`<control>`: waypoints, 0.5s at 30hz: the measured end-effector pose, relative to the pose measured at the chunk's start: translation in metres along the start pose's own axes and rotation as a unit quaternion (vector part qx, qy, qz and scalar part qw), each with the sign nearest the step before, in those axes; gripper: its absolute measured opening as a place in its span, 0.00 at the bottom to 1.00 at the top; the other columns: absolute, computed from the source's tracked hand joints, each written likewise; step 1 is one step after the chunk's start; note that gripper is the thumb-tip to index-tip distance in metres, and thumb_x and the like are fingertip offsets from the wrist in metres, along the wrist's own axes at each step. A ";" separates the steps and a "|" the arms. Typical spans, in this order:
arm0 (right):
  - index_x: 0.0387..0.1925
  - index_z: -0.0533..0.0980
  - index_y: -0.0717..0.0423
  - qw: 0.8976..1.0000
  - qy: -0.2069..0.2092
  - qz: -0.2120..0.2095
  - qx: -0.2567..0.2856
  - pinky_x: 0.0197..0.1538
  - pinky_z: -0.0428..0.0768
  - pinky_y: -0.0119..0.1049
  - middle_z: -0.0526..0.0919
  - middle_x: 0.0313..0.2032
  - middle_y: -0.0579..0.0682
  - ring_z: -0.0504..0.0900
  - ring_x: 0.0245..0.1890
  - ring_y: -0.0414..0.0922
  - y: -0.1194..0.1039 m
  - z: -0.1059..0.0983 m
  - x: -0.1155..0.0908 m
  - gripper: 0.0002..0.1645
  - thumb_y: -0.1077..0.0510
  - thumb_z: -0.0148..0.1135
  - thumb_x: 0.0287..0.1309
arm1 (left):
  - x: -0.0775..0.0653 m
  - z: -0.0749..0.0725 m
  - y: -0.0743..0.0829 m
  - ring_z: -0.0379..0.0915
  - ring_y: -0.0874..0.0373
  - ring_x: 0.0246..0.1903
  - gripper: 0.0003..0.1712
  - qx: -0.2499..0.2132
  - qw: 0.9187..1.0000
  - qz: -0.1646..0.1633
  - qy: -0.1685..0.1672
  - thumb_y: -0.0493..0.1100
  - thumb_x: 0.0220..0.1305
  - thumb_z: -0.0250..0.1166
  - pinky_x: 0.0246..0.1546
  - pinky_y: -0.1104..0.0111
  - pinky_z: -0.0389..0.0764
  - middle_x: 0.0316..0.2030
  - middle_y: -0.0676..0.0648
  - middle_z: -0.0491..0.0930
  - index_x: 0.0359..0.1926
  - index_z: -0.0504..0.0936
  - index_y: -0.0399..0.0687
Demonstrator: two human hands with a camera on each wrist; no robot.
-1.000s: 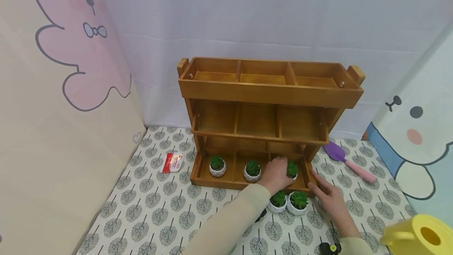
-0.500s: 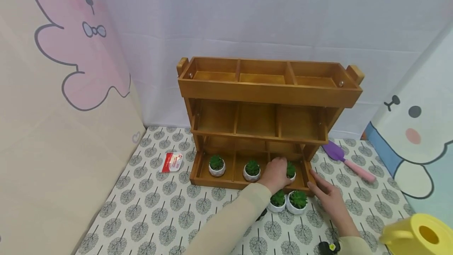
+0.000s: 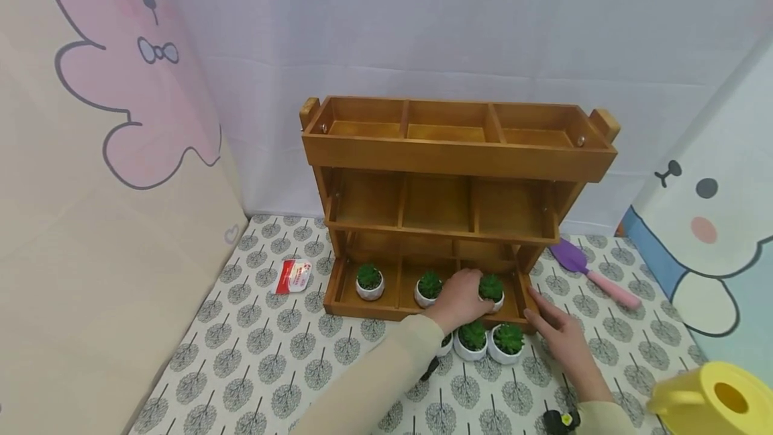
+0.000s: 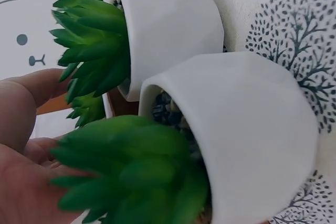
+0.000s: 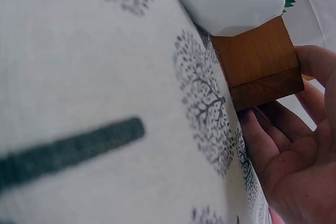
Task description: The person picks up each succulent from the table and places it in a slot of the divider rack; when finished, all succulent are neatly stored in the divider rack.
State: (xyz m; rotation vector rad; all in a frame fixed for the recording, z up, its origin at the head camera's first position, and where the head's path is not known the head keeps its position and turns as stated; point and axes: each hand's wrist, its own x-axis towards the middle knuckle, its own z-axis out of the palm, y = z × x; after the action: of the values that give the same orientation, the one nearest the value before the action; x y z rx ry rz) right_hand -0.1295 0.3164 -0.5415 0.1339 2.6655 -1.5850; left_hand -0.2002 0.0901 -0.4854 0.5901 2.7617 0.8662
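Note:
In the head view, my left hand (image 3: 464, 297) is at the left side of a white potted succulent (image 3: 492, 291) in the right compartment of the shelf's bottom tier. Its thumb lies close to the pot's front. Past two nearer pots in the left wrist view, the left hand's fingers (image 4: 44, 85) show spread. My right hand (image 3: 561, 337) rests against the right end of the wooden shelf (image 3: 513, 327), fingers fairly straight. The right wrist view shows its fingertips at the wood's end (image 5: 268, 66), no pot in the hand.
Two potted succulents (image 3: 370, 280) stand in the bottom tier's left and middle compartments. Several more pots (image 3: 506, 348) line up on the cloth before the shelf, one partly behind my left wrist. A purple-and-pink trowel (image 3: 594, 274), yellow watering can (image 3: 703, 398) and red-and-white packet (image 3: 294, 276) lie around.
My left hand has shifted left, off the succulent in the right compartment, so more of that pot shows. Another front pot has come into sight. The right hand stays at the shelf's end.

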 end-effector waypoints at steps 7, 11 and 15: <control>0.81 0.58 0.45 1.000 -0.001 0.007 -0.010 0.72 0.60 0.64 0.59 0.78 0.58 0.58 0.76 0.65 0.000 -0.001 0.001 0.40 0.40 0.58 0.77 | -0.016 -0.011 -0.008 0.75 0.52 0.62 0.36 -0.048 0.999 0.018 0.001 0.54 0.66 0.74 0.62 0.63 0.77 0.63 0.45 0.79 0.68 0.77 0.40; 0.82 0.58 0.45 1.000 -0.004 0.007 -0.006 0.73 0.60 0.63 0.59 0.78 0.57 0.58 0.76 0.64 0.001 -0.002 0.002 0.40 0.41 0.58 0.77 | -0.025 -0.015 -0.014 0.72 0.51 0.66 0.35 -0.069 0.997 0.021 0.001 0.54 0.69 0.72 0.65 0.61 0.75 0.66 0.46 0.77 0.70 0.76 0.42; 0.81 0.58 0.45 1.000 -0.004 0.004 -0.008 0.73 0.60 0.63 0.59 0.78 0.57 0.58 0.76 0.63 0.001 -0.001 0.003 0.40 0.41 0.58 0.77 | -0.035 -0.020 -0.021 0.73 0.52 0.64 0.34 -0.109 0.994 0.027 0.005 0.53 0.70 0.71 0.63 0.61 0.77 0.65 0.46 0.77 0.70 0.76 0.43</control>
State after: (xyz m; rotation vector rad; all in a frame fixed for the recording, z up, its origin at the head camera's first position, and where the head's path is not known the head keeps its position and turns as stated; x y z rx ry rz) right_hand -0.1319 0.3180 -0.5418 0.1366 2.6672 -1.5589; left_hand -0.1814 0.0495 -0.4788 0.6227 2.6223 1.1649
